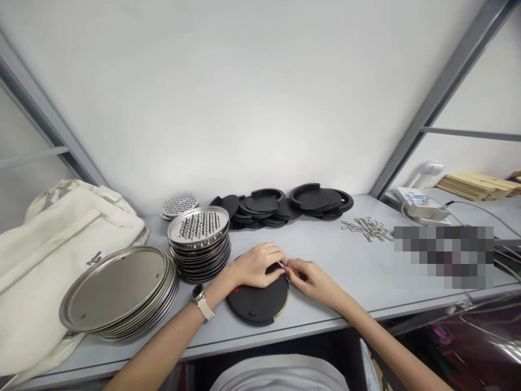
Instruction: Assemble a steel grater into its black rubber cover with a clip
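A round black disc (258, 304) lies flat near the front edge of the table, with a yellow strip along its right rim and a red spot on its left. My left hand (259, 265) reaches over the disc, thumb and fingers pinched at its upper right rim. From the right, my right hand (310, 279) meets it there, also closed in a pinch. A tiny shiny bit shows between the fingertips, too small to name. A pile of bent metal wire clips (367, 229) lies farther right.
Left of the disc stand a stack of metal grater discs (199, 225) and a stack of large round metal plates (118, 288), beside a cream cloth bag (81, 239). Black ring-shaped parts (260, 203) lie along the wall. A white device (421, 203) with cables sits at right.
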Demonstrator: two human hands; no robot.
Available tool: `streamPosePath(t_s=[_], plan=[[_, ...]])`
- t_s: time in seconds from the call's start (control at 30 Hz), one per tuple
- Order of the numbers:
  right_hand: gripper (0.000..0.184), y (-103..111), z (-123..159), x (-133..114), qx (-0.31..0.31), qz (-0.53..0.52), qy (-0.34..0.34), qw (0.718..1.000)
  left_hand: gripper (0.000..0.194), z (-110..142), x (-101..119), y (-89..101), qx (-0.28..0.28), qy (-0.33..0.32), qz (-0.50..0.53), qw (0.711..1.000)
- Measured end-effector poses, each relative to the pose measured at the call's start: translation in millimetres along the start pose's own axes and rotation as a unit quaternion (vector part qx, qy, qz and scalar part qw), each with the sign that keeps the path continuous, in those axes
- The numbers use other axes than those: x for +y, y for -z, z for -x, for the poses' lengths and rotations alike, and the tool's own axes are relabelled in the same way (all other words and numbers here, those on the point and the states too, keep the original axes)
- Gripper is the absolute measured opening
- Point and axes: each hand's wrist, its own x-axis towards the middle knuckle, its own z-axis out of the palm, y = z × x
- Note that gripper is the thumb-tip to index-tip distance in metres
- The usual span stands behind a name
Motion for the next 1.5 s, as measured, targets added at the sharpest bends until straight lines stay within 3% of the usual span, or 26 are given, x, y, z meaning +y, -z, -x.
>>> streamPosePath(t_s=[1.1, 1.2, 1.33, 1.5], plan=[[0.034, -1, 0, 2, 0.005, -0.026, -0.023, 0.999, 0.018, 2, -4, -2.4, -0.003, 0.055, 0.121, 0.991], [0.032, 0, 0, 1, 0.008, -0.036, -0.029, 0.999, 0.019, 1, -2, -1.5, 0.018, 0.049, 0.087, 0.995], [0.032, 0, 0, -1, 0.021, -0.041, -0.035, 0.998, 0.024, -1, 5, 3.4, 0.053, 0.080, -0.034, 0.995], [0.028, 1, 1, -3, 0.023, -0.050, -0.035, 0.998, 0.021, 2, 8, 7.6, -0.008, 0.128, -0.143, 0.981]])
